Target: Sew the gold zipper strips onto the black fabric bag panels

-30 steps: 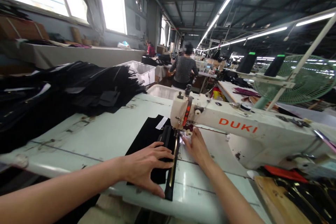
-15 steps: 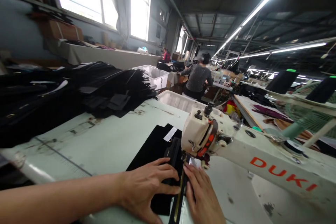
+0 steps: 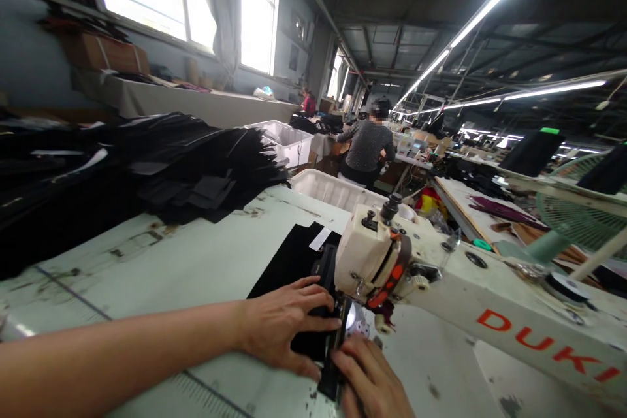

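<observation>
A black fabric piece (image 3: 279, 261) with a white label (image 3: 320, 239) lies on the pale sewing table. Along its right side a black zipper (image 3: 331, 375) with brass-coloured teeth runs under the head of the sewing machine (image 3: 365, 255). My left hand (image 3: 289, 323) rests on the fabric with its fingers spread, the fingertips close to the needle area. At the near end of the zipper, my right hand (image 3: 372, 375) has its fingers bent together on the strip; its thumb is hidden. A small lamp lights the spot beside the needle.
A large stack of black fabric pieces (image 3: 191, 163) covers the table's far left. White plastic bins (image 3: 333, 189) stand behind the table. A co-worker (image 3: 367, 147) sits farther back. Dark thread cones (image 3: 531, 151) and a green fan (image 3: 563, 209) are at the right.
My right hand has slid back toward me along the zipper, its fingers going from stretched to bent. My left hand stays on the fabric, which sits slightly farther forward. The view has shifted slightly.
</observation>
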`<state>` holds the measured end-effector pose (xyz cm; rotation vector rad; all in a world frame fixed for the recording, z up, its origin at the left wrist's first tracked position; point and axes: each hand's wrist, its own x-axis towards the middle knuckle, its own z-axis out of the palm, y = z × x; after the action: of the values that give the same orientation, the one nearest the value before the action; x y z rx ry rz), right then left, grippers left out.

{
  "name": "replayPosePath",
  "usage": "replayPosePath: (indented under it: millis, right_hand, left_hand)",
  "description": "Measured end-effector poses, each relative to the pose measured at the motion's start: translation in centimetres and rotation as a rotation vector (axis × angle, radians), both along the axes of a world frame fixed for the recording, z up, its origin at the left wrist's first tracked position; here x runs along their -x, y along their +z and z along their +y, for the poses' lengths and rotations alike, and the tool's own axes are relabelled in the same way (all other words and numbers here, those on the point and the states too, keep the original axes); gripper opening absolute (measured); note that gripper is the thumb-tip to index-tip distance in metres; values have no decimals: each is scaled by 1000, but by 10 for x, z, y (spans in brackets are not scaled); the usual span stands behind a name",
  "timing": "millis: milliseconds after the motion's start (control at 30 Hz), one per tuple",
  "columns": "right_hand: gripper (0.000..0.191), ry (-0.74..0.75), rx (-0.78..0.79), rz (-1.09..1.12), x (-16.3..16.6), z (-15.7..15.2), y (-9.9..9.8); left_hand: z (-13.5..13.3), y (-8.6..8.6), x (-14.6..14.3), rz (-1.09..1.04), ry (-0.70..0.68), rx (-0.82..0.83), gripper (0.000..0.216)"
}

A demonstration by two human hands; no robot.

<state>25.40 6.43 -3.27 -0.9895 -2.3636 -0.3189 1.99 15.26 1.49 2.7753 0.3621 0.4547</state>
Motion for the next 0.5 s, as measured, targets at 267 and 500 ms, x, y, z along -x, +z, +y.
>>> replayPosePath:
  millis: [267,500]
  right_hand:
    - [45,-43,-3,2,2,-2,-6]
    - [48,-122,-75,-114,-2,1,-17]
  left_hand:
    - [-12,3,1,-44,-46,-2,49]
    - [-6,8,-2,43,14,9,56]
